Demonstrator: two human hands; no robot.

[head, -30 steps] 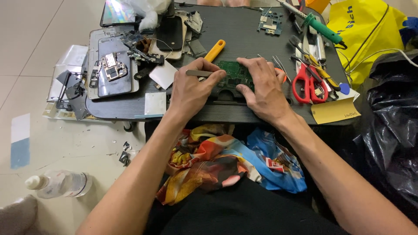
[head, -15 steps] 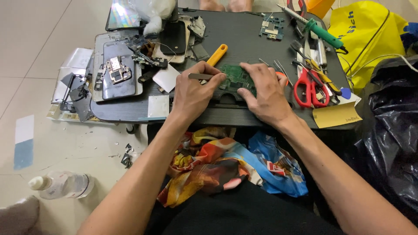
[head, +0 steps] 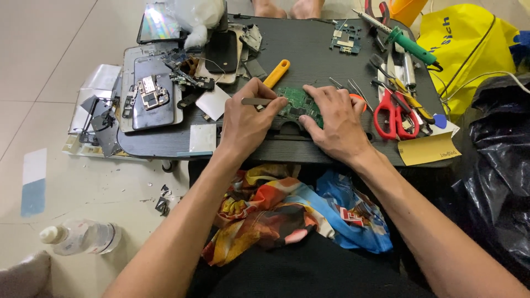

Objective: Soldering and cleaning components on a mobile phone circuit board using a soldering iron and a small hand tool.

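The fingers (head: pixel 259 102) of the left hand (head: pixel 245 124) are closed around a thin metal tool (head: pixel 255 101), probably tweezers, whose tip points toward three o'clock at the green circuit board (head: pixel 298 104). The right hand (head: pixel 337 121) lies flat with its fingers spread and pressed down on the board's three o'clock side, pinning it rather than gripping it. The board sits near the middle of the dark surface (head: pixel 320 60), just above the front edge. A yellow-handled tool (head: pixel 276 73) lies at twelve o'clock from the left hand; red-handled scissors (head: pixel 389 113) rest at three o'clock from the right hand, and a dismantled phone (head: pixel 149 94) lies at nine o'clock.

To do this well, it seems wise to keep the right hand's pressure steady so the board cannot slide, to rest the left wrist on the surface for a firm pivot, and to bring the tool tip in low and shallow so it does not slip across the small parts.
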